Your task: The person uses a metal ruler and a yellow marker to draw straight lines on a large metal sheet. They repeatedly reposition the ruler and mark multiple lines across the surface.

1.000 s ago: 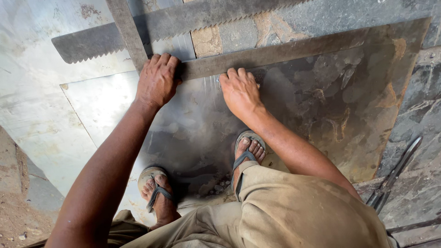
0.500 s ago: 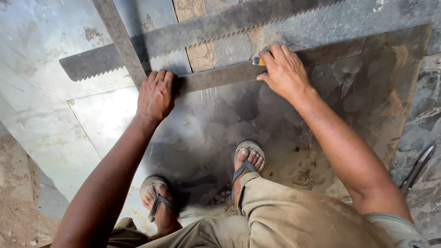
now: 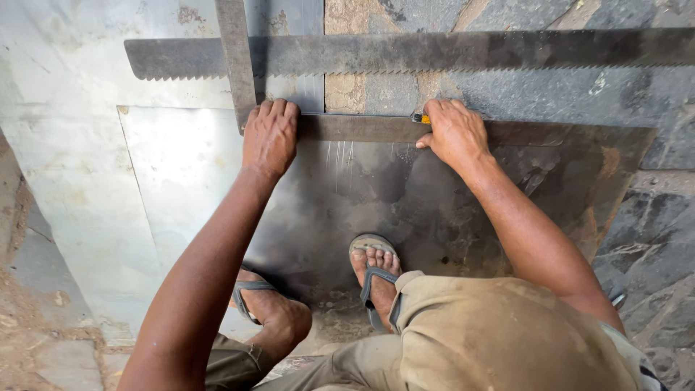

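Observation:
A large dull metal sheet lies flat on the ground. A metal square lies on it, one flat arm running along the sheet's far edge and the other arm pointing away. My left hand presses down on the corner of the square. My right hand rests on the flat arm farther right and pinches a small yellow-tipped marking tool against its edge. Both my sandalled feet stand on the sheet.
A long toothed saw blade lies across the ground just beyond the square. Rough stone paving lies to the right, a pale slab to the left, and dirt at the lower left.
My right hand moved from flat on the sheet up to the square's arm and now holds the small marking tool there. My left hand stayed on the square's corner.

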